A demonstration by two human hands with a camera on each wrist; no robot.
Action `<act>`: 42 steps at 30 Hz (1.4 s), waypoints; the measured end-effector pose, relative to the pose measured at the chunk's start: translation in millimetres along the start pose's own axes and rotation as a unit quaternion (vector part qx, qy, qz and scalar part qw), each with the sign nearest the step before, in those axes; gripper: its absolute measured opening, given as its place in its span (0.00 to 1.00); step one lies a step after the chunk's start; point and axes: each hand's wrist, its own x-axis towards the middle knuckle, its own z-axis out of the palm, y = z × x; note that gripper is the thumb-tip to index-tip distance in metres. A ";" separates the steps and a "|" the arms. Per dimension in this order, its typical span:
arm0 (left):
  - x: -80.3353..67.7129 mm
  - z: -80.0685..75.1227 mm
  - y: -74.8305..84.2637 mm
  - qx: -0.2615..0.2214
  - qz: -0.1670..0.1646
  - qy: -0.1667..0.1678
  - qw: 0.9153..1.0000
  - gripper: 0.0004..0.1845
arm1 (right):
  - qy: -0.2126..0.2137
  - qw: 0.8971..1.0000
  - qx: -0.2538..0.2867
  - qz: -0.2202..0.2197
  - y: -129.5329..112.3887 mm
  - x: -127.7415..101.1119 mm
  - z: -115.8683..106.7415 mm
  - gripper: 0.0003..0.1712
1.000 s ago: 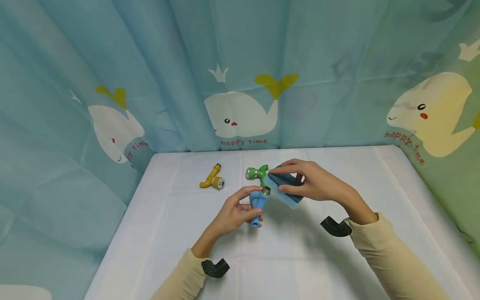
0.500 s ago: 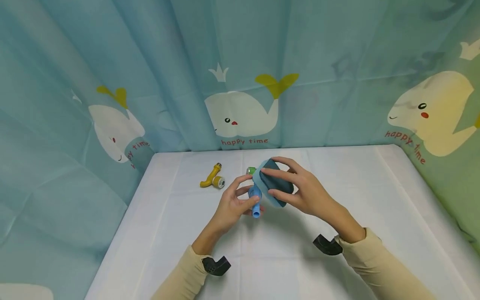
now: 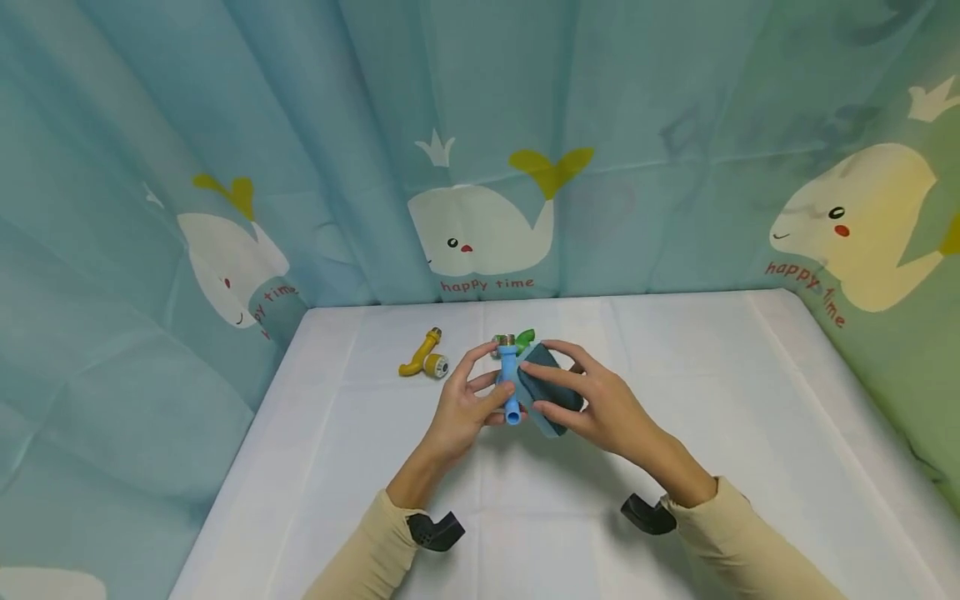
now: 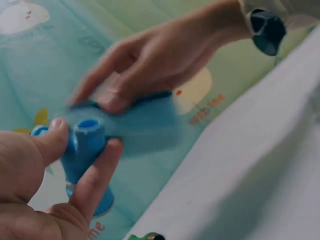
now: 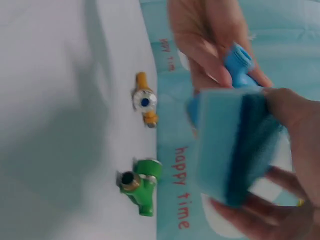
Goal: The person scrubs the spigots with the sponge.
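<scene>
A makeshift recording booth rather than a lived-in room: a table point(image 3: 675, 392) draped in a plain white cloth is walled on three sides by a creased blue-green curtain point(image 3: 300, 125) printed with cartoon whales point(image 3: 480, 229) and the words "happy time". Small plastic taps, one yellow point(image 3: 422, 356) and one green point(image 5: 140, 186), lie on the cloth like props.

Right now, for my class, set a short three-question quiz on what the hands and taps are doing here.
1. True or false: the left hand holds the blue tap.
2. What does the right hand grip?
A. yellow tap
B. sponge
C. green tap
3. Which two taps lie on the white table?

Key:
1. True.
2. B, the sponge.
3. The yellow tap and the green tap.
</scene>
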 end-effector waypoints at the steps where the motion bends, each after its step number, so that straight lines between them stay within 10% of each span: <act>1: 0.3 0.0 0.4 0.006 0.004 0.009 1.000 0.34 | -0.007 1.000 0.001 0.004 -0.4 -1.0 0.1 0.32; 30: -1.5 -10.7 0.4 0.056 0.039 0.027 0.997 0.40 | -0.017 0.999 -0.022 0.030 -14.7 18.9 6.0 0.30; 37: -3.7 -8.9 1.1 0.069 0.052 0.058 0.995 0.37 | -0.163 0.986 0.002 0.046 -13.6 16.2 -0.7 0.26; 42: -4.7 -8.9 3.7 0.065 0.067 0.058 0.994 0.36 | -0.157 0.984 0.058 0.064 -10.3 18.4 -7.0 0.28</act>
